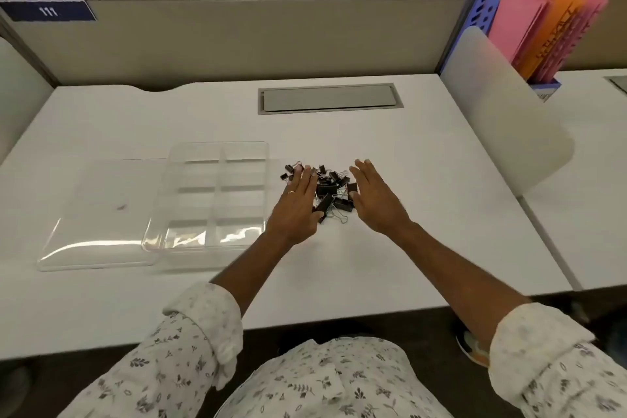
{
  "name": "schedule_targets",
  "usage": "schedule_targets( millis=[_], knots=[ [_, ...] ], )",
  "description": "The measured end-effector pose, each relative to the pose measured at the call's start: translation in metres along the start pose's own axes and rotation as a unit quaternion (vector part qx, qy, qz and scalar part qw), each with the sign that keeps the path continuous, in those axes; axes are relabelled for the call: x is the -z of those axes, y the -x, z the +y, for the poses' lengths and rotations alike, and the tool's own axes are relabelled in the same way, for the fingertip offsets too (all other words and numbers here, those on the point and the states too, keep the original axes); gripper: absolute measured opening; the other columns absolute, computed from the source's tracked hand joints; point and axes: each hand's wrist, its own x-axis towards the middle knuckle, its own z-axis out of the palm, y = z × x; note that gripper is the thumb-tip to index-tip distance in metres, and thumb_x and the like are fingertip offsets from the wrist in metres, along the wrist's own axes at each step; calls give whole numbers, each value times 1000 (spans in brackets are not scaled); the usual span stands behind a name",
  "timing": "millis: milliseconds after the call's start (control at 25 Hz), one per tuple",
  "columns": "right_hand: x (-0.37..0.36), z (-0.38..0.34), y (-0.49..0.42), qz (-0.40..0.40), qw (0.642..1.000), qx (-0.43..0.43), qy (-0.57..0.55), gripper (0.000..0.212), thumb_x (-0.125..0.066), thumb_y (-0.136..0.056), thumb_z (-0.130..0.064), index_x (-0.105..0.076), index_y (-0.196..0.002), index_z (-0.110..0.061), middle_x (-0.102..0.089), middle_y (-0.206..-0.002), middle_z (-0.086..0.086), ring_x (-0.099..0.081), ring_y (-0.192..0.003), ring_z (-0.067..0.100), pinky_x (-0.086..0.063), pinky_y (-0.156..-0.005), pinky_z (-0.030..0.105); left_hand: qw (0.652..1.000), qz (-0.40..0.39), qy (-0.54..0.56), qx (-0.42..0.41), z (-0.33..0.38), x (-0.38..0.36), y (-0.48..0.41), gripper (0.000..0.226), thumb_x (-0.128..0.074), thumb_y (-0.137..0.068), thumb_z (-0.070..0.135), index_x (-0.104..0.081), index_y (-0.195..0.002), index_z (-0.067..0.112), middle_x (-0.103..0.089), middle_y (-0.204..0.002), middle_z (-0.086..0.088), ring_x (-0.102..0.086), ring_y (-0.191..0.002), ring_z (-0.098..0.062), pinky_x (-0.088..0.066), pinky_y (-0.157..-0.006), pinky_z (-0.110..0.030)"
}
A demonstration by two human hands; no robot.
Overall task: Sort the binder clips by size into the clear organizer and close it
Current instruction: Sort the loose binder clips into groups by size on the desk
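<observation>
Just starting: flanking the clips with left hand and right hand, both flat and empty; organizer holding nothing, lid off.

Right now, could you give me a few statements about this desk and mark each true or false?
1. The binder clips lie in a loose pile on the desk. True.
2. The clear organizer already holds sorted clips. False: its compartments look empty.
3. The organizer's lid is off, lying to its left. True.
4. The left hand and right hand flank the pile, fingers spread. True.
5. The coloured folders lie flat beside the clips. False: they stand in a rack at the far right.
</observation>
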Motion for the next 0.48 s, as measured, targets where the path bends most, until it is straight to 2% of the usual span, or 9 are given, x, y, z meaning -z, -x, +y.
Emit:
schedule_targets(
  millis=[240,360,480],
  knots=[
    [-24,34,0,-105,993,-7,-59,65,-56,-100,-10,-26,-157,-2,-19,-168,11,-12,-157,26,-22,-125,37,994,-67,47,73,16,-38,-9,77,-55,-103,30,-11,-162,7,-6,-171,-9,-4,-159,-26,-15,-129,-40],
    [-36,51,-3,-149,986,16,-76,65,-58,-98,-9,-30,-157,-3,-21,-167,12,-16,-156,27,-19,-125,33,992,-57,50,105,26,-47,-18,71,-59,-101,25,-23,-160,9,-29,-165,-12,-31,-151,-31,-32,-122,-41],
    [-44,60,-3,-163,981,33,-98,57,-61,-94,-4,-45,-149,-3,-33,-161,15,-30,-150,31,-33,-121,44,990,-34,22,133,33,-53,-22,67,-68,-95,16,-39,-155,10,-52,-151,-12,-56,-128,-36,-49,-104,-44]
  ],
)
